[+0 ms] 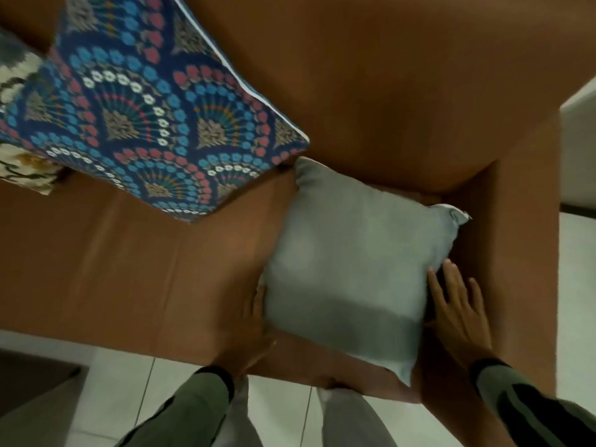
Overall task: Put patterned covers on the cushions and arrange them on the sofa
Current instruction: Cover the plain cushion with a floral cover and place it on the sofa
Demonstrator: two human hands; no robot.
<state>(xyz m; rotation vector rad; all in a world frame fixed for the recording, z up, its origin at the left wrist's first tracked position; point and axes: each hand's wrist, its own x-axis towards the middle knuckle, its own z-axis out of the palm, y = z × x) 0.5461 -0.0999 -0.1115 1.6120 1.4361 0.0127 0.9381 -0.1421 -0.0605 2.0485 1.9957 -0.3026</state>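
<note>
Both hands — left hand, right hand — flank a plain grey cushion on the brown sofa.

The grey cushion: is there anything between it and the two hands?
Nothing visible. The left hand lies against the left edge of the grey cushion, and the right hand lies against its right edge. The blue patterned cushion leans on the sofa back, up and to the left, clear of both hands.

A plain grey cushion lies flat on the brown sofa beside a blue patterned one.
</note>
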